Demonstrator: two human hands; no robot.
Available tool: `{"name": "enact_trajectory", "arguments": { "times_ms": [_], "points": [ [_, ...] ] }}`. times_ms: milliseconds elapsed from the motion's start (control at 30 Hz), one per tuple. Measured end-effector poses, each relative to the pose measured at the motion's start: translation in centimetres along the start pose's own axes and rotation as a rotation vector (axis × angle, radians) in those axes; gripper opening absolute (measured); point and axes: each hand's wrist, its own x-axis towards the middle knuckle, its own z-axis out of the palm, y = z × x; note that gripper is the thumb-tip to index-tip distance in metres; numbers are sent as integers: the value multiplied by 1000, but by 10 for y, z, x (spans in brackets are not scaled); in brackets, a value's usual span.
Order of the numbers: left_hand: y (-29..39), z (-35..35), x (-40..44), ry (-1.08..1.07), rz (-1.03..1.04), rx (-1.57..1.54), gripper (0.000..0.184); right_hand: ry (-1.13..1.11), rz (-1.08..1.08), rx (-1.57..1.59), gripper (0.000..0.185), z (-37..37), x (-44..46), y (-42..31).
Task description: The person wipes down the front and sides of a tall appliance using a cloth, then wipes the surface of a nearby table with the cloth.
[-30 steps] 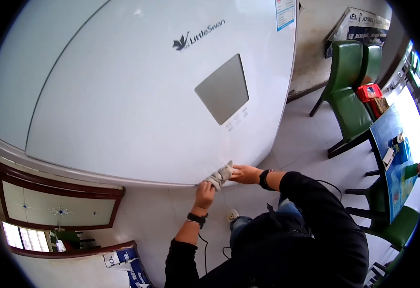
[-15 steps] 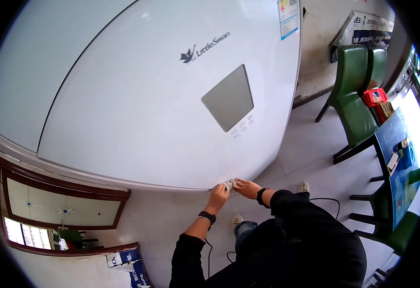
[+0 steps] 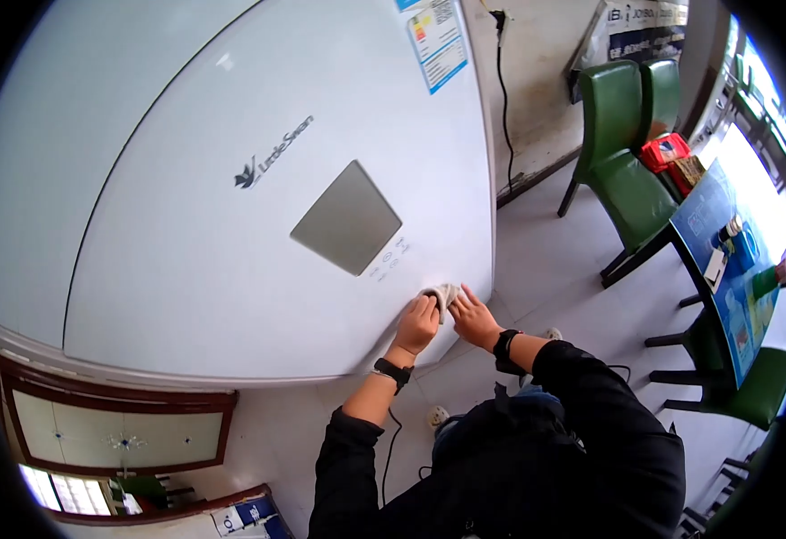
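Observation:
A crumpled beige cloth point(image 3: 446, 296) lies pressed against the glossy white front of a large LittleSwan refrigerator point(image 3: 222, 296), low and to the right of its grey display panel point(image 3: 350, 218). My left hand point(image 3: 418, 324) is closed around the cloth's left side, knuckles up. On the other side my right hand point(image 3: 475, 322) grips the cloth's edge, its fingers partly bent against the white surface. Both wrists carry dark bands. Part of the cloth is hidden beneath my fingers.
Green chairs point(image 3: 631, 202) stand at the right beside a blue-topped table point(image 3: 703, 211). A red package point(image 3: 663, 152) rests on one chair. A black cord point(image 3: 504, 99) hangs down the wall, and another cable point(image 3: 389, 449) runs over the floor near my feet.
Both hands have moved the cloth from the refrigerator's near edge up onto its front surface. The view has shifted, so the logo and panel sit further left.

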Motion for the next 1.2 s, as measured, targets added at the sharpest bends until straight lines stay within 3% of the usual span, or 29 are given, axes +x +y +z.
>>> {"name": "enact_trajectory", "arguments": {
  "times_ms": [67,133,333,367,400,467,533,600,667,700,767,800,867,1033,1133,1200],
  "points": [
    [-1,-5,16,32,-3,-24,7,152,274,98,41,-17,17,-2],
    [-2,-15,31,114,-95,-4,9,364,377,220,42,-36,39,-6],
    [4,-25,6,-7,-156,5,7,220,519,655,38,-43,49,-37],
    [5,-26,-4,-25,-163,13,7,374,432,450,31,-35,47,-46],
    [5,-29,-13,-44,-167,22,7,337,437,440,31,-28,45,-57],
    [7,-41,-34,-107,-195,-2,7,247,373,619,29,-12,42,-77],
    [8,-54,-53,-164,-266,-59,11,149,203,606,26,-4,41,-95],
    [11,-68,-73,-200,-284,-40,13,249,203,723,20,2,44,-116],
    [15,-82,-91,-234,-311,-21,14,-139,284,944,19,5,49,-131],
    [17,-87,-99,-242,-346,-26,14,-139,277,946,19,6,50,-136],
    [20,-98,-108,-270,-453,-71,15,-16,-44,833,22,5,51,-142],
    [21,-101,-110,-265,-459,-68,15,-19,-51,831,22,1,53,-141],
    [23,-104,-114,-235,-563,-138,18,-232,115,987,23,-9,56,-138],
    [28,-96,-113,-223,-694,-241,30,-264,310,919,24,-7,58,-123],
    [32,-79,-104,-233,-792,-410,39,-240,592,889,23,3,52,-106],
    [29,-65,-90,-325,-798,-526,45,-179,650,867,23,8,47,-87]
  ]
}}
